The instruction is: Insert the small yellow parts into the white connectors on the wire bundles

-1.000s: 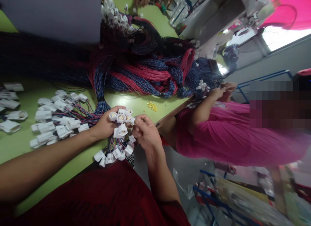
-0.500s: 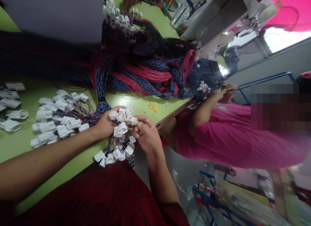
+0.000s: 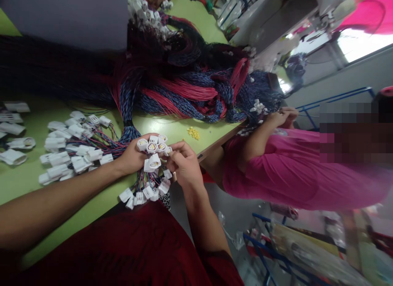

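Note:
My left hand [image 3: 135,155] is closed around a bunch of white wire connectors [image 3: 152,147], their open ends turned up with yellow bits showing inside several of them. Against the right side of this bunch, the thumb and fingers of my right hand [image 3: 186,163] pinch at the rightmost connector [image 3: 168,150]; whether a small piece sits between the fingertips is hidden. More white connectors [image 3: 147,194] hang on thin coloured wires below my hands. To the left, wired connectors [image 3: 81,163] lie spread on the green table [image 3: 101,187].
A small pile of yellow pieces [image 3: 193,133] lies on the table beyond my right hand. Thick bundles of blue and red wires [image 3: 184,93] stretch across the back. A grey panel [image 3: 67,19] stands far left. A co-worker in a pink shirt [image 3: 276,171] is at the right.
My right hand has turned slightly, its fingers drawing closer over the rightmost connector. My left hand keeps its hold on the bunch. The view has shifted a little.

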Tool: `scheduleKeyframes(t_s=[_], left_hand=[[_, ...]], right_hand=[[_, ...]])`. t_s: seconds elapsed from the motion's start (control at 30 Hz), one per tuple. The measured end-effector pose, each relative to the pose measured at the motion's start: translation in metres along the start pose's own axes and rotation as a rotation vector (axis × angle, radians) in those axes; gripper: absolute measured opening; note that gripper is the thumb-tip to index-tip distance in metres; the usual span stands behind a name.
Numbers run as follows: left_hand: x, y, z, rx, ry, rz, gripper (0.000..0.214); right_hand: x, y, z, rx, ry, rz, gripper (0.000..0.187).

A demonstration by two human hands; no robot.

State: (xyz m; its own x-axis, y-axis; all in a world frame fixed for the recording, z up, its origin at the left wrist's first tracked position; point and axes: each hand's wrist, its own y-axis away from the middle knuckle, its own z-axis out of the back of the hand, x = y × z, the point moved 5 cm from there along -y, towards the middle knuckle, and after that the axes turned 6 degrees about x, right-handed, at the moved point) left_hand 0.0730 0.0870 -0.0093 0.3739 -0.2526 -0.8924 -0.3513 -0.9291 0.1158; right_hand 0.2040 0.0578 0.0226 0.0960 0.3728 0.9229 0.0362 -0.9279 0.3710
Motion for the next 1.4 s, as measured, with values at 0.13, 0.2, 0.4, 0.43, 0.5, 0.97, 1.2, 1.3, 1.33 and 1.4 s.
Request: scheduleKeyframes(t_s=[0.13, 0.2, 0.4, 0.43, 0.5, 0.97, 1.2, 1.3, 1.33, 1.4], left_hand=[[0.0, -0.001, -0.001, -0.018, 0.032, 0.0, 0.039], [-0.002, 0.0, -0.004, 0.009, 0.069, 0.007, 0.032], [-0.011, -0.001, -0.007, 0.084, 0.077, -0.036, 0.021], [-0.011, -0.002, -0.007, 0.09, 0.099, -0.04, 0.021], [-0.011, -0.003, -0.006, 0.093, 0.179, -0.049, 0.021], [-0.029, -0.004, 0.004, -0.002, 0.565, 0.077, 0.017], [-0.043, -0.005, 0.015, 0.02, 0.775, 0.052, 0.013], [-0.047, -0.005, 0.02, 0.031, 0.829, 0.054, 0.011], [-0.049, -0.004, 0.021, 0.023, 0.836, 0.053, 0.011], [-0.052, -0.002, 0.023, 0.006, 0.841, 0.052, 0.013]], right_hand=[[-0.002, -0.002, 0.003, 0.011, 0.029, -0.002, 0.008], [-0.003, -0.002, 0.016, -0.041, 0.059, 0.022, 0.013], [0.001, 0.005, 0.071, -0.378, 0.366, 0.202, 0.016], [0.001, 0.007, 0.073, -0.374, 0.417, 0.212, 0.017], [0.002, 0.011, 0.067, -0.341, 0.521, 0.235, 0.021], [-0.015, 0.038, -0.066, 0.09, 1.394, 0.224, 0.095], [-0.017, 0.028, -0.065, -0.005, 1.636, 0.141, 0.077], [-0.01, 0.016, -0.053, -0.038, 1.682, 0.079, 0.07], [-0.009, 0.011, -0.051, -0.024, 1.698, 0.069, 0.063], [-0.006, 0.002, -0.048, 0.019, 1.723, 0.062, 0.044]])
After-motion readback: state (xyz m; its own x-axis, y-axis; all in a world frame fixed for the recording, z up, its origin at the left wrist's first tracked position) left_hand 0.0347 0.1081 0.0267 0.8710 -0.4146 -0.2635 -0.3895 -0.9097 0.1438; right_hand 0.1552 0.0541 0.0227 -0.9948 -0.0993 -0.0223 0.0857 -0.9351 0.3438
